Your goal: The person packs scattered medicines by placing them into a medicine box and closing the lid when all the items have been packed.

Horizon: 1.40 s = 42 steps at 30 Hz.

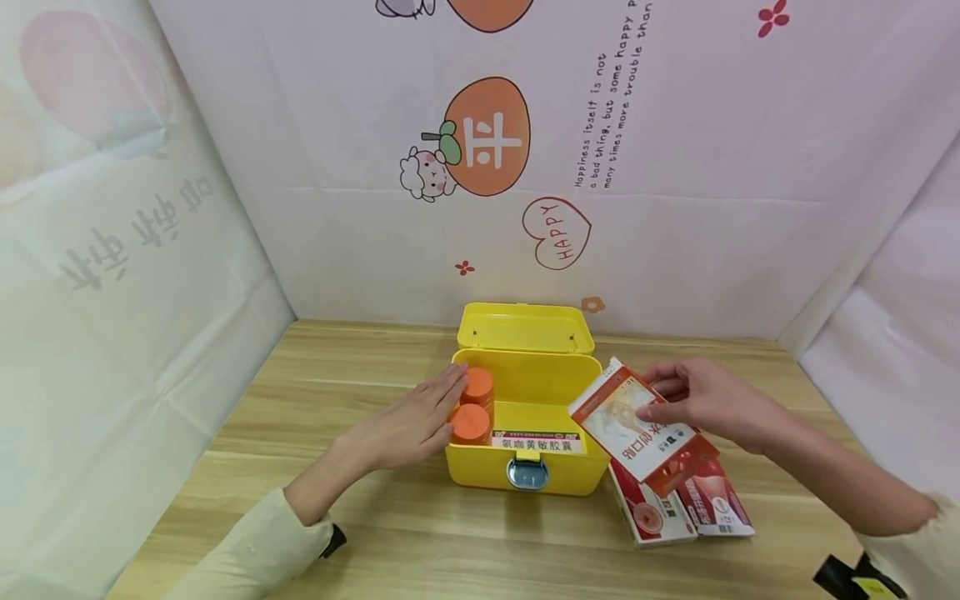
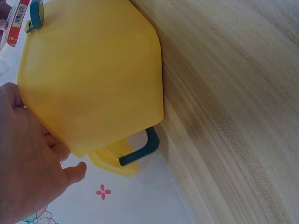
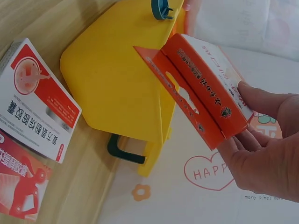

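Note:
A yellow medicine case (image 1: 480,471) stands with its lid (image 1: 525,327) tipped back. Inside, at its left end, are two bottles with orange caps (image 1: 471,423); a medicine carton (image 1: 536,443) lies along the front wall. My left hand (image 1: 415,419) rests at the case's left rim, fingers extended beside the bottles. At the right end, my right hand (image 1: 701,402) pinches an orange-and-white adhesive bandage box (image 1: 628,423) between thumb and fingers. It is tilted above the right rim, and in the right wrist view its orange hanging tab (image 3: 180,95) points toward the case.
Two red-and-white medicine boxes, a white-fronted one (image 1: 651,512) and a red one (image 1: 716,500), lie on the wooden table (image 1: 360,533) right of the case. A printed cloth (image 1: 360,250) hangs behind. In the right wrist view, the case's dark green handle (image 3: 124,151) shows at its back.

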Motion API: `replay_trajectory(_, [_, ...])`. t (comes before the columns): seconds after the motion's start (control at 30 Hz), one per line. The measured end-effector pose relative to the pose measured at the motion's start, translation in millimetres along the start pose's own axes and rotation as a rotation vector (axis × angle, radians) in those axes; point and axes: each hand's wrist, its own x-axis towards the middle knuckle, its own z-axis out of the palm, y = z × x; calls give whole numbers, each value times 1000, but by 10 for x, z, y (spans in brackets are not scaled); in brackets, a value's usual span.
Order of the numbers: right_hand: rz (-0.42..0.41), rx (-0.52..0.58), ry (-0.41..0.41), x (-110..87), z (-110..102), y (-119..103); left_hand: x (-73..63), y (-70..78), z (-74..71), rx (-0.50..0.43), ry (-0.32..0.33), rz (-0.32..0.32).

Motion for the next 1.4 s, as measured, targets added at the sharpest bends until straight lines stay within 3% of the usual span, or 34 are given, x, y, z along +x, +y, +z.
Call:
replay_trajectory(0.23, [-15, -92, 7, 95, -17, -137, 8, -11, 9, 3, -1, 2])
replay_trajectory(0.57, [-70, -161, -44, 254, -35, -334, 1, -5, -7, -14, -4, -10])
replay_trajectory(0.83, [-68, -161, -99, 423, -43, -515, -10, -5, -24, -3, -4, -9])
replay_trajectory(1.2, [-99, -310, -53, 696, 51, -662, 2, -10, -19, 0, -8, -12])
replay_trajectory(1.4, [-106, -319, -64, 838, 95, -669, 4, -21, -17, 3, -8, -8])
